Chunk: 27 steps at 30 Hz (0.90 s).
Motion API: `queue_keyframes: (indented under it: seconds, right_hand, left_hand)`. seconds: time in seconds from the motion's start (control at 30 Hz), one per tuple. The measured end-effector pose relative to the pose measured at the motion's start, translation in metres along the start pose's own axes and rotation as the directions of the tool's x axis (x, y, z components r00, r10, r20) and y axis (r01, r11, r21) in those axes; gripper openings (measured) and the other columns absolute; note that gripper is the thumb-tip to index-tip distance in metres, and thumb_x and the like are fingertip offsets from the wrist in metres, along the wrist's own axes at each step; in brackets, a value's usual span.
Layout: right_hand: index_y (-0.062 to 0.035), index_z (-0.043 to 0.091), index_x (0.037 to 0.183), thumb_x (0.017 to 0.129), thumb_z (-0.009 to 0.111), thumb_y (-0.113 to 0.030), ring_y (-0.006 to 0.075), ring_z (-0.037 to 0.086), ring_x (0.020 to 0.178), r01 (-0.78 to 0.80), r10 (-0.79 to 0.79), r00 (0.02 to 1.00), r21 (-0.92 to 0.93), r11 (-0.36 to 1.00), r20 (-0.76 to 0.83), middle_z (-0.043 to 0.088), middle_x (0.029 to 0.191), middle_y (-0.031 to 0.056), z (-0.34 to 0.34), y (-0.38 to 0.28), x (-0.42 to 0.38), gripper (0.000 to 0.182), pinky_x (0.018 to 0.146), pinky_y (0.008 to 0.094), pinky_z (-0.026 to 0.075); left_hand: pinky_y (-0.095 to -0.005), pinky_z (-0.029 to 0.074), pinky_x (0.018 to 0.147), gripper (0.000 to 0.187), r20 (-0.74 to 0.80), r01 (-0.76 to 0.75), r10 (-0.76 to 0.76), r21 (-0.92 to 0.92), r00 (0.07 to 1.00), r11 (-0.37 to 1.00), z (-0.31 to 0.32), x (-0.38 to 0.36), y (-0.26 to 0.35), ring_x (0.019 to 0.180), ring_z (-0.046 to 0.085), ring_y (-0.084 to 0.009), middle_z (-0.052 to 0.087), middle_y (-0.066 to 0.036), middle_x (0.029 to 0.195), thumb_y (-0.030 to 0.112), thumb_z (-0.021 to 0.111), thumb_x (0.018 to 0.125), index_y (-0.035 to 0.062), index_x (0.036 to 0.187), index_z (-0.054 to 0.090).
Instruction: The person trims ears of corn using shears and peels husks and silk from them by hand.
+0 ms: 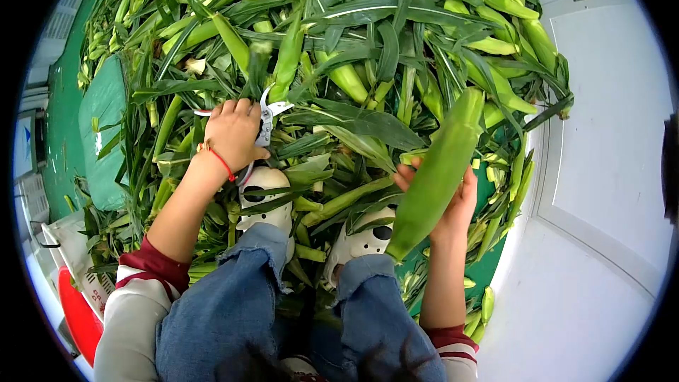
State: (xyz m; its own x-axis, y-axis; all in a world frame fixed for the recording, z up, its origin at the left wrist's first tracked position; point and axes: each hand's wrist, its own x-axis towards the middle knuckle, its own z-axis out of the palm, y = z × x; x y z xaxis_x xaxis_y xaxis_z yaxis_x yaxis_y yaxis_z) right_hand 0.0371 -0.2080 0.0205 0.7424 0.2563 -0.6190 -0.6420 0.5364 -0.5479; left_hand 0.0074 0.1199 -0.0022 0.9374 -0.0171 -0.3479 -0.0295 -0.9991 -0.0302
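My left hand (233,133), with a red cord at the wrist, is closed around a pair of pruning shears (267,119). The shears' metal blades are spread apart, near the base of a corn ear in the pile. My right hand (456,201) holds a large ear of corn (440,170) in its green husk. That ear stands slanted, its upper end leaning right and away from me. Part of my right hand is hidden behind it. Beneath and beyond both hands lies a heap of corn ears and long leaves (346,78).
My feet in white clogs (266,194) stand among cut stalks and leaves. A white wall with a door (601,134) rises on the right. Green floor (67,127) and a green sack (105,134) are at left. A red object (76,315) sits at lower left.
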Motion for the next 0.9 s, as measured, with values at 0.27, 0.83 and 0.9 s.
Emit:
queue_keyframes:
  seconds: [0.27,0.83,0.9]
  right_hand:
    - [-0.0095,0.038,0.134,0.084,0.023,-0.073,0.0291,0.059,0.089,-0.189,0.024,0.895,0.329,0.925,0.445,0.057,0.101,0.0143,-0.005,0.026,0.021,0.082,0.073,0.0457,0.051]
    - [0.0027,0.036,0.132,0.081,0.068,-0.031,0.0199,0.044,0.117,0.337,-0.134,0.927,-0.620,0.708,0.350,0.046,0.126,0.0100,0.002,0.045,0.008,0.069,0.098,0.0322,0.035]
    - [0.0027,0.036,0.133,0.081,0.068,-0.030,0.0208,0.043,0.119,0.319,-0.077,0.921,-0.627,0.710,0.381,0.043,0.129,0.0112,0.000,0.041,0.008,0.069,0.100,0.0327,0.034]
  left_hand:
    - [-0.0396,0.049,0.070,0.025,-0.241,-0.379,0.293,-0.544,0.925,0.749,-0.051,0.005,0.070,0.080,0.061,-0.0315,0.063,-0.014,0.086,0.026,0.062,0.082,0.0053,0.096,0.064]
    - [-0.0262,0.045,0.056,0.018,-0.346,-0.388,0.183,-0.869,0.920,0.308,-0.065,0.011,0.078,0.062,0.056,-0.0137,0.056,-0.008,0.071,0.012,0.065,0.084,0.0002,0.090,0.052]
    - [-0.0265,0.044,0.055,0.016,-0.311,-0.395,0.278,-0.856,0.909,0.333,-0.069,0.010,0.071,0.061,0.056,-0.0132,0.055,-0.008,0.069,0.012,0.062,0.086,0.0005,0.088,0.051]
